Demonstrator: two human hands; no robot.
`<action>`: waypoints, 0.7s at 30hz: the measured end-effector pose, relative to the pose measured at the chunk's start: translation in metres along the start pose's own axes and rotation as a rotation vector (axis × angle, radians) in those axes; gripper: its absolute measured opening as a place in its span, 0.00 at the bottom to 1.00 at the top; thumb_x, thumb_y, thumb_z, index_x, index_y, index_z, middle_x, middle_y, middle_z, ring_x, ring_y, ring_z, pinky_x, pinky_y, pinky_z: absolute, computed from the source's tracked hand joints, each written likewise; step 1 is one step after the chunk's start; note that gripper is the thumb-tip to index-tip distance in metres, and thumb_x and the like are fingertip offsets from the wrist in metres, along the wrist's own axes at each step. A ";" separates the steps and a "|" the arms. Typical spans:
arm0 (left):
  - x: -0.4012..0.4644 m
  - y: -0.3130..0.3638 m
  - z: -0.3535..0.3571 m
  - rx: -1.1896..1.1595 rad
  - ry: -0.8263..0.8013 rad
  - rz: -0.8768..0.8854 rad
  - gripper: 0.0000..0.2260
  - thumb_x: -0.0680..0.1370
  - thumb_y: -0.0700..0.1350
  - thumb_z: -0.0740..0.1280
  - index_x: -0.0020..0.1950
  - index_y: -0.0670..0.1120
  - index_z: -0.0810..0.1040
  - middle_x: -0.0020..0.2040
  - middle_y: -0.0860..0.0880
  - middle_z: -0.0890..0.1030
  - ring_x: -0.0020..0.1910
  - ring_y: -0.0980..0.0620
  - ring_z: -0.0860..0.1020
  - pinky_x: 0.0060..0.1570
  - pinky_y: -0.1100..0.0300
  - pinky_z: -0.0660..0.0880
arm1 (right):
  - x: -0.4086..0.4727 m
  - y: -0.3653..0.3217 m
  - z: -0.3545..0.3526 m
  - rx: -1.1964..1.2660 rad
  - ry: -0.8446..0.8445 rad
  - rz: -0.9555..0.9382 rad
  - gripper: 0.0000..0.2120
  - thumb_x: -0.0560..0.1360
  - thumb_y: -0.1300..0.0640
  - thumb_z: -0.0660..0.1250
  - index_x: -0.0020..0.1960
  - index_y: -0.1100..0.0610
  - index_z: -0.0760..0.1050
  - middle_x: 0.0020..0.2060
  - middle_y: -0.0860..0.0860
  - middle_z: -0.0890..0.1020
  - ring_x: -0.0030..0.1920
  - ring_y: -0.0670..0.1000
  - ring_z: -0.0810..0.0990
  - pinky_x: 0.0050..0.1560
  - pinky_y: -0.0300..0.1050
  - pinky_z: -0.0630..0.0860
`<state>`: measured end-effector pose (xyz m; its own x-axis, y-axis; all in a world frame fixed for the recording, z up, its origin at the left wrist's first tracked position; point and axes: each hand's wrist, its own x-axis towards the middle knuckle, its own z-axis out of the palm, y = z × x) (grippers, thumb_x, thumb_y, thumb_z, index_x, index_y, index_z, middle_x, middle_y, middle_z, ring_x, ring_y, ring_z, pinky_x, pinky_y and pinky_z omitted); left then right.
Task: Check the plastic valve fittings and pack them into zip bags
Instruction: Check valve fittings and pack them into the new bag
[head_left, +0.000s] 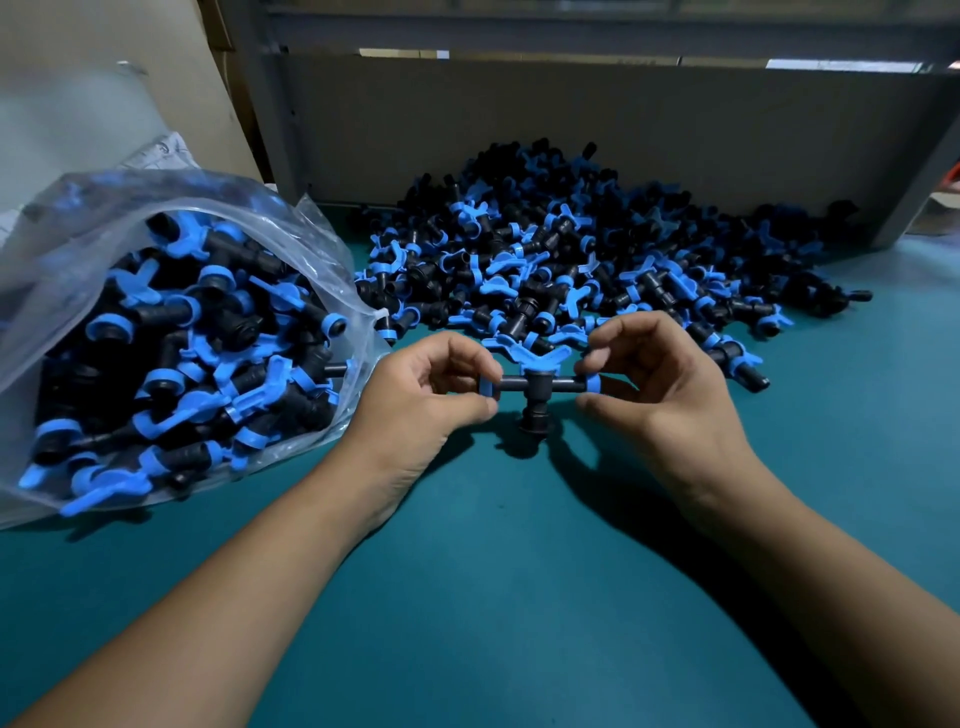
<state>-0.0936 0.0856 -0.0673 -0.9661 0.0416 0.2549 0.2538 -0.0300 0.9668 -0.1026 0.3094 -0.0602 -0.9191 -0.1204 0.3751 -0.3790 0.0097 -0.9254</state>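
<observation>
A black T-shaped valve fitting (536, 387) with a blue butterfly handle and blue end rings hangs just above the teal table. My left hand (434, 395) pinches its left end between thumb and fingers. My right hand (657, 379) pinches its right end the same way. Behind them lies a big loose pile of fittings (582, 254) of the same kind. To the left, a clear plastic bag (171, 338) lies on its side with its mouth towards my hands, holding several fittings.
The teal table (519, 597) stretches towards me in front of the hands. A grey metal frame and panel (519, 119) close off the back behind the pile. Cardboard and pale wrapping (78, 119) stand at the far left behind the bag.
</observation>
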 end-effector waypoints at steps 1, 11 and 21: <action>0.000 0.000 0.000 -0.038 -0.002 -0.017 0.13 0.70 0.32 0.75 0.44 0.50 0.84 0.43 0.48 0.82 0.42 0.49 0.79 0.45 0.57 0.78 | 0.000 -0.001 0.000 0.008 0.002 0.012 0.19 0.74 0.78 0.73 0.57 0.60 0.76 0.46 0.54 0.83 0.50 0.49 0.82 0.52 0.44 0.80; -0.005 -0.003 0.006 0.153 -0.038 -0.139 0.09 0.72 0.51 0.74 0.46 0.47 0.84 0.35 0.49 0.74 0.31 0.52 0.66 0.32 0.59 0.62 | 0.001 0.001 0.003 0.123 0.146 0.151 0.20 0.70 0.58 0.77 0.60 0.61 0.77 0.48 0.56 0.90 0.46 0.49 0.88 0.48 0.38 0.84; -0.071 0.031 -0.022 0.905 0.201 0.230 0.10 0.75 0.57 0.67 0.44 0.52 0.79 0.36 0.53 0.75 0.35 0.53 0.76 0.35 0.52 0.75 | -0.009 -0.004 0.017 0.098 -0.113 0.119 0.19 0.68 0.65 0.74 0.58 0.63 0.77 0.50 0.60 0.88 0.46 0.53 0.86 0.48 0.41 0.85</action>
<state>-0.0179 0.0593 -0.0557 -0.8567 -0.0436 0.5140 0.2979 0.7716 0.5621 -0.0908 0.2937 -0.0603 -0.9370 -0.2346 0.2590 -0.2507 -0.0651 -0.9659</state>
